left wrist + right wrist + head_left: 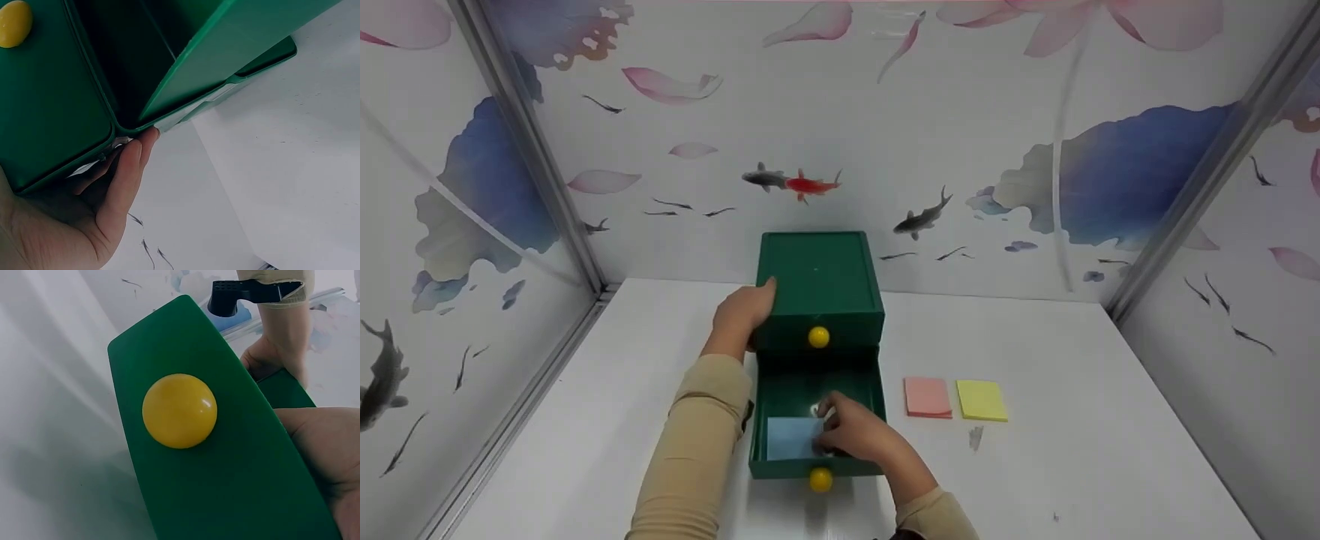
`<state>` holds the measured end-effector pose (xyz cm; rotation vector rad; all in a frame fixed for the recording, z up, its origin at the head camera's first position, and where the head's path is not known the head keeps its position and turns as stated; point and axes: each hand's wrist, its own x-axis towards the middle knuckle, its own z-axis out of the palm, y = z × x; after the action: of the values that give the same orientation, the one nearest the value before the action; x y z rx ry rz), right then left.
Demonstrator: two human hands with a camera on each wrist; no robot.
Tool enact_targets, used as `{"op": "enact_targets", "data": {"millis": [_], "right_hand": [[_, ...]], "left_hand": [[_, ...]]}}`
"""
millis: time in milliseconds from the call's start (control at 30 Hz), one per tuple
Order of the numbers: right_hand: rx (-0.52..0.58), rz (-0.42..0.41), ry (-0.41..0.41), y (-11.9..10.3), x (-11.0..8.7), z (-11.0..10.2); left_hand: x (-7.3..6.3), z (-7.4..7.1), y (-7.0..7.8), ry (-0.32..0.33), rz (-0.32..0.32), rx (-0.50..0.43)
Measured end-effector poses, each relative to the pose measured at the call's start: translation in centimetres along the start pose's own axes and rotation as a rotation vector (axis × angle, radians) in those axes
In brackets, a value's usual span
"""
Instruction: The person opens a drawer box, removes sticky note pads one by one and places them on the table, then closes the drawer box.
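A green two-drawer cabinet (817, 274) stands against the back wall, its lower drawer (817, 469) pulled out toward me. My left hand (741, 311) holds the cabinet's left side, thumb at the top edge. In the left wrist view, the fingers (125, 185) of that hand lie along the side wall. A light blue sticky note pad (791, 438) lies in the front left of the open drawer. Inside the drawer, my right hand (859, 431) has its fingers bent at the pad's right part, gripping it. The drawer front hides those fingertips in the right wrist view.
Each drawer has a round yellow knob, the upper knob (818, 337) and the lower knob (821, 480). Right of the cabinet, a pink sticky note pad (928, 397) and a yellow sticky note pad (982, 400) lie on the white table (1072, 420). Printed panels enclose the table.
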<state>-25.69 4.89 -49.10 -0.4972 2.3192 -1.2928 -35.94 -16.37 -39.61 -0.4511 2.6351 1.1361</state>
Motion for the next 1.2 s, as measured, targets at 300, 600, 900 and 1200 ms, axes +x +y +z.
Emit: {"op": "enact_targets", "data": {"millis": [300,600,900,1200], "right_hand": [[-0.009,-0.089,0.119,0.0,-0.1,-0.1],[-0.005,-0.152,0.268,-0.8,-1.2,-1.4],[0.086,-0.088,0.394,-0.2,-3.0,-3.5],[0.250,-0.013,0.521,1.0,-4.7,-5.7]], "left_hand": [[0.0,-0.1,-0.2,0.006,0.002,0.003],[-0.1,-0.2,-0.4,0.001,0.000,-0.026],[0.0,-0.2,-0.3,0.003,0.011,-0.008],[0.0,0.1,-0.2,0.036,0.018,0.013]]}}
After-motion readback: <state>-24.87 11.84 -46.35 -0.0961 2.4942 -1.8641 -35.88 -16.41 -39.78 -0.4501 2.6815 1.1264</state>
